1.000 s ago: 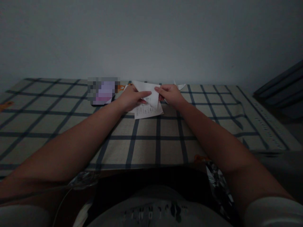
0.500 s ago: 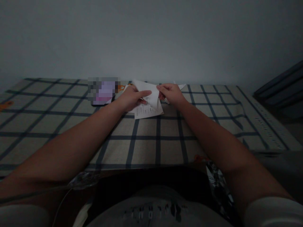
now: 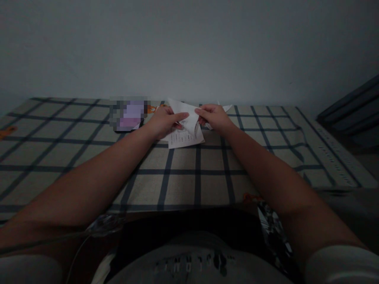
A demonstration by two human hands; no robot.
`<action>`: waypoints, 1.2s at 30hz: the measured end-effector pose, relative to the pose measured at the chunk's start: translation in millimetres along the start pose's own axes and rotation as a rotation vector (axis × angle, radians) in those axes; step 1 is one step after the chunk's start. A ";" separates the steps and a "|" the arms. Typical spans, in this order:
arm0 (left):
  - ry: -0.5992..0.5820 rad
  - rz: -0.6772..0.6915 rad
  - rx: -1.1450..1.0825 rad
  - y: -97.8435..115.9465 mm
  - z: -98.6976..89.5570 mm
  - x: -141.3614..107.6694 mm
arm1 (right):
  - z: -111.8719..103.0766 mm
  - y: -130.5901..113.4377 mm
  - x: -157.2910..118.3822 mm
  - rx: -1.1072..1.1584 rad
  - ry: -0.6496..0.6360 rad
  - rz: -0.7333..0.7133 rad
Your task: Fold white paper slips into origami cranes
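A sheet of white paper (image 3: 189, 111) is held between both hands, its upper left corner pointing up. My left hand (image 3: 166, 121) pinches it from the left, thumb on top. At its right edge my right hand (image 3: 211, 116) grips it between thumb and fingers, and the paper curls there. Beneath lies a printed sheet (image 3: 185, 139) with small dark text, partly covered by the held paper. More white paper (image 3: 227, 107) pokes out behind my right hand. The fingertips under the paper are hidden.
A phone-like object (image 3: 130, 116), partly blurred out, lies left of my left hand on the checked tablecloth (image 3: 183, 189). A pale wall rises behind the table. Dark slatted furniture (image 3: 355, 114) stands at the right. A crinkled clear wrapper (image 3: 106, 225) is below the front edge.
The right edge of the held paper has curled inward a little more, and my right thumb has shifted slightly left. Both arms are nearly where they were.
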State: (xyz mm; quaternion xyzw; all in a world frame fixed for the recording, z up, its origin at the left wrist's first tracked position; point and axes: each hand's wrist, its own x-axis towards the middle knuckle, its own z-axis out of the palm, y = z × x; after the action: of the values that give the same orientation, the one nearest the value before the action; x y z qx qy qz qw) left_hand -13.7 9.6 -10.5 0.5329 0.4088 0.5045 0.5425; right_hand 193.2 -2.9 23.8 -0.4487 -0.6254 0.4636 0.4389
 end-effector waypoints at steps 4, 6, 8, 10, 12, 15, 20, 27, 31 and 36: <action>-0.002 0.011 -0.064 1.6 1.0 -0.3 | -1.3 -2.6 0.0 0.023 0.025 0.039; 0.010 0.023 -0.074 2.3 0.8 0.0 | -1.7 -3.0 0.3 0.038 0.019 0.054; 0.016 0.015 -0.076 2.7 0.3 0.6 | -2.1 -2.4 0.7 0.050 0.013 0.058; 0.007 -0.004 -0.082 3.0 -0.2 1.2 | -3.0 -0.8 1.5 0.054 0.006 0.053; -0.004 -0.014 -0.092 3.7 -0.5 1.4 | -4.4 1.8 2.9 0.061 0.001 0.048; 0.001 -0.003 -0.104 5.0 -0.3 1.4 | -7.5 6.7 5.3 0.073 -0.014 0.033; 0.007 0.013 -0.121 5.8 -0.1 1.5 | -10.3 11.8 7.3 0.076 -0.023 0.009; 0.089 0.023 -0.146 13.3 1.4 -2.1 | -8.4 10.3 6.6 0.030 -0.028 0.019; 0.089 -0.002 -0.173 13.0 0.0 0.2 | -8.5 12.1 7.6 0.066 -0.031 0.022; 0.100 0.013 -0.217 10.2 0.1 2.4 | -9.9 12.1 7.9 0.036 -0.036 0.030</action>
State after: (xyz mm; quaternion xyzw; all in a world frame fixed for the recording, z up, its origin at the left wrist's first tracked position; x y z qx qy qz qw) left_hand -14.3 11.1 -0.1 0.4478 0.3746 0.5755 0.5726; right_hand 202.9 8.6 14.8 -0.4418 -0.6178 0.4893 0.4286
